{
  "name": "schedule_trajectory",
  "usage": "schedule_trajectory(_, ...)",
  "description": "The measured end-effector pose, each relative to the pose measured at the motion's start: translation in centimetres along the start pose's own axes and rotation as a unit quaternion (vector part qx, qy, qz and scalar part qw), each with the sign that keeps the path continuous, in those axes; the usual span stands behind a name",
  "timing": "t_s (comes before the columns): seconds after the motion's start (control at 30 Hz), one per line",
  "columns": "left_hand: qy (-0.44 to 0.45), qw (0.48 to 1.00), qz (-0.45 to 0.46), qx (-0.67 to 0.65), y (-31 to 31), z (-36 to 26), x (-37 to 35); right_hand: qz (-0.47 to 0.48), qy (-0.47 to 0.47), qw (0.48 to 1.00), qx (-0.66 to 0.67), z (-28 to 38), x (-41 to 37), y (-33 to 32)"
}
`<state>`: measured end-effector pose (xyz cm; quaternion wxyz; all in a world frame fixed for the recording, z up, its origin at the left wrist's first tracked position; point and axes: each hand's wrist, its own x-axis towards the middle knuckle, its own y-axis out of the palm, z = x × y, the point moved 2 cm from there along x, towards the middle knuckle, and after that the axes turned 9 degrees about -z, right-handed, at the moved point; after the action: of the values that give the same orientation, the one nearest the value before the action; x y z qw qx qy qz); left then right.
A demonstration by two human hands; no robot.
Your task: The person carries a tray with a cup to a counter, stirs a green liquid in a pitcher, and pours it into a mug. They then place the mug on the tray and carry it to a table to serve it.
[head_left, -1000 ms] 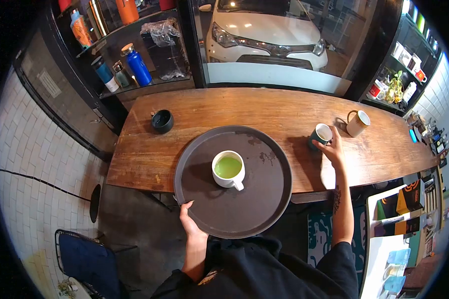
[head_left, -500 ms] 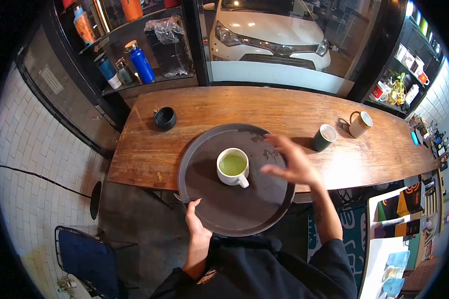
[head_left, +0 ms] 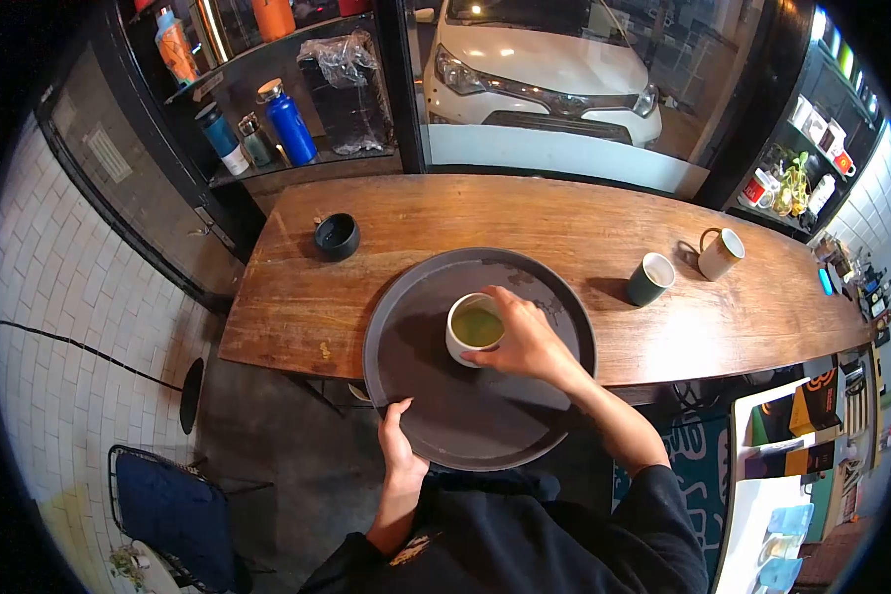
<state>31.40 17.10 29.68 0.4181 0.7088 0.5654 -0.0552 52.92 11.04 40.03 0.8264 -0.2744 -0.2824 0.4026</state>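
Observation:
A round dark brown tray (head_left: 436,416) reaches from over the wooden table's front edge toward my body. My left hand (head_left: 401,450) grips its near left rim, thumb on top and the other fingers hidden beneath. On the tray stands a white mug (head_left: 456,346) holding green liquid (head_left: 478,325). My right hand (head_left: 530,345) is closed around the mug's right side from above, fingers at the far rim and thumb at the near side. That hand covers the mug's handle.
The wooden table (head_left: 287,307) bears a black cup (head_left: 338,238) at left, and a dark green cup (head_left: 649,281) and a beige mug (head_left: 720,254) at right. Bottles (head_left: 289,124) line a shelf behind. A dark blue chair (head_left: 173,510) stands at lower left.
My right hand has come in from above the tray's right side and closed around the mug. The left hand keeps its hold on the tray rim.

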Motion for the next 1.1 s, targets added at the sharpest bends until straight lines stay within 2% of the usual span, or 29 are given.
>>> schedule_trajectory(0.1, -0.019, 1.000, 0.009, -0.021, -1.1, 0.5, 0.8, -0.067, -0.003, 0.997, -0.023, -1.1, 0.8, -1.9)
schedule_trajectory(0.23, -0.033, 0.999, 0.021, -0.021, -0.7, 0.2, 0.4, -0.138, 0.062, 0.988, -0.040, -4.2, 3.2, -5.9)
schedule_trajectory(0.33, 0.011, 1.000, 0.013, 0.011, -0.6, 0.0, 0.2, -0.194, 0.086, 0.977, -0.025, -7.5, 4.6, -8.8)
schedule_trajectory(0.4, 0.000, 1.000, 0.019, 0.015, -0.6, 0.0, 0.5, -0.226, 0.116, 0.965, -0.062, -8.8, 5.6, -10.1)
schedule_trajectory(0.5, 0.024, 0.999, 0.029, 0.018, -0.4, -0.1, 0.5, -0.263, 0.100, 0.952, -0.120, -12.4, 6.7, -10.3)
schedule_trajectory(0.6, 0.014, 0.999, 0.040, 0.016, -0.4, -0.2, 0.4, -0.258, 0.137, 0.951, -0.103, -13.3, 6.9, -10.1)
schedule_trajectory(0.83, 0.026, 0.999, 0.030, -0.002, -0.1, -0.5, -0.3, -0.247, 0.160, 0.950, -0.103, -12.9, 7.2, -8.3)
schedule_trajectory(0.93, -0.002, 0.999, 0.046, -0.006, -0.7, -0.2, 0.5, -0.219, 0.157, 0.961, -0.068, -12.8, 7.0, -8.2)
schedule_trajectory(1.0, -0.026, 0.997, 0.068, -0.026, -0.8, -0.1, 0.7, -0.271, 0.079, 0.954, -0.098, -13.4, 6.2, -8.1)
schedule_trajectory(1.1, -0.056, 0.996, 0.061, -0.016, -0.3, -0.5, 0.0, -0.321, 0.071, 0.933, -0.148, -12.1, 3.4, -10.4)
